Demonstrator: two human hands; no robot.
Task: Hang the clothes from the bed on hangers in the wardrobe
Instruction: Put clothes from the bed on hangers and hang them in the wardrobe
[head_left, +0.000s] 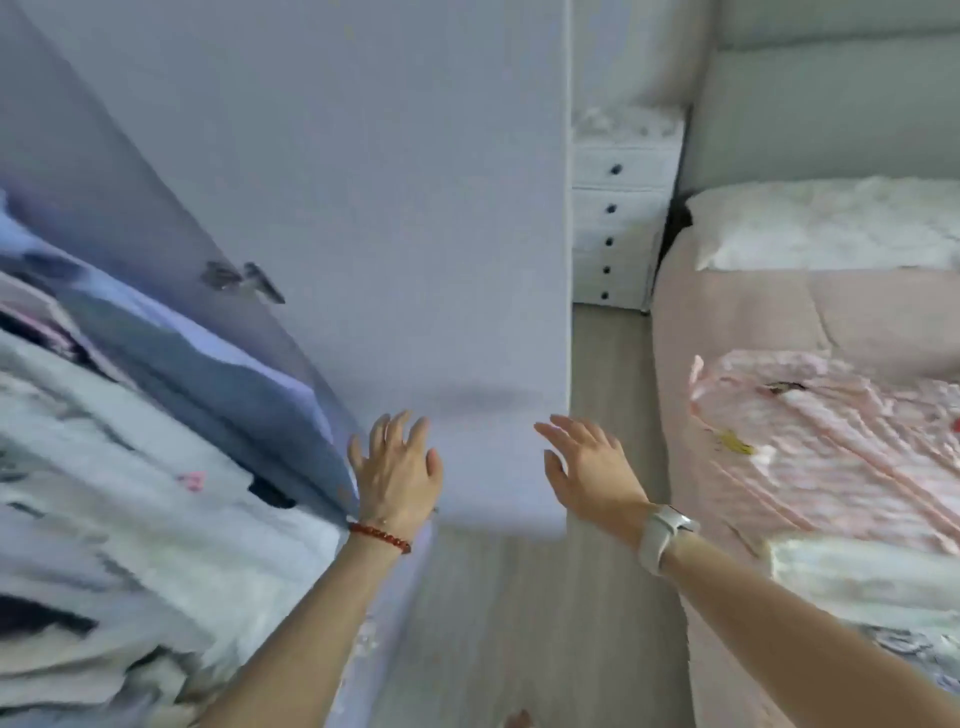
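The open wardrobe (156, 223) fills the left, with hung clothes (135, 467) in blue, white and grey packed along it. Its white door (389, 208) stands open in the middle. My left hand (397, 470), fingers spread and empty, is at the door's lower part beside the blue garment (208, 384). My right hand (592, 470) hovers empty with straight fingers near the door's edge. On the bed (737, 322) at the right lie a pink garment (831, 441) and a white garment (872, 577).
A white chest of drawers (618, 208) stands behind the door beside the bed. A white pillow (831, 228) lies at the bed's head. A strip of grey wooden floor (519, 623) runs between wardrobe and bed.
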